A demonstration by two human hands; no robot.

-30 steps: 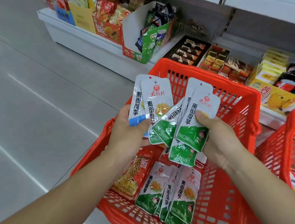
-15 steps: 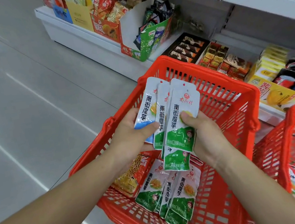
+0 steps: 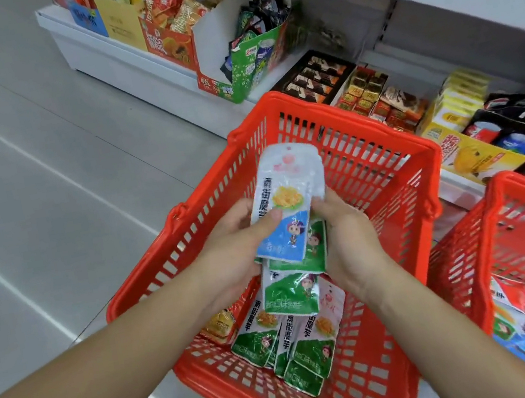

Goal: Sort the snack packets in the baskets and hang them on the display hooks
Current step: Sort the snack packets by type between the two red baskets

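Gripped a stack of snack packets (image 3: 288,229) from both sides: left hand (image 3: 229,256) curled round one edge with the thumb laid across the front, right hand (image 3: 348,240) curled round the opposite edge. Had a blue packet (image 3: 286,233) on top, face up, with green packets (image 3: 290,293) fanned out beneath it toward the wrists. Held the lot directly over the red basket (image 3: 371,173). Had more loose packets (image 3: 298,359) lying on its bottom just below the wrists, and an orange packet (image 3: 221,324) under the left wrist. Had a second basket (image 3: 522,242) beyond the right forearm, also holding packets.

Risked dropping the lowest green packet, which hung well below the fingers and was probably caught only by its top edge. Risked, too, carrying blue in among green to the hooks if squared up without pulling the odd colour out.

Could not count the stack, overlapped too closely: 3 at least. Could not find any display hooks in view, nor make out hang holes at the blurred top edge. Saw only part of the second basket, cut off at the frame's edge beyond the right arm.
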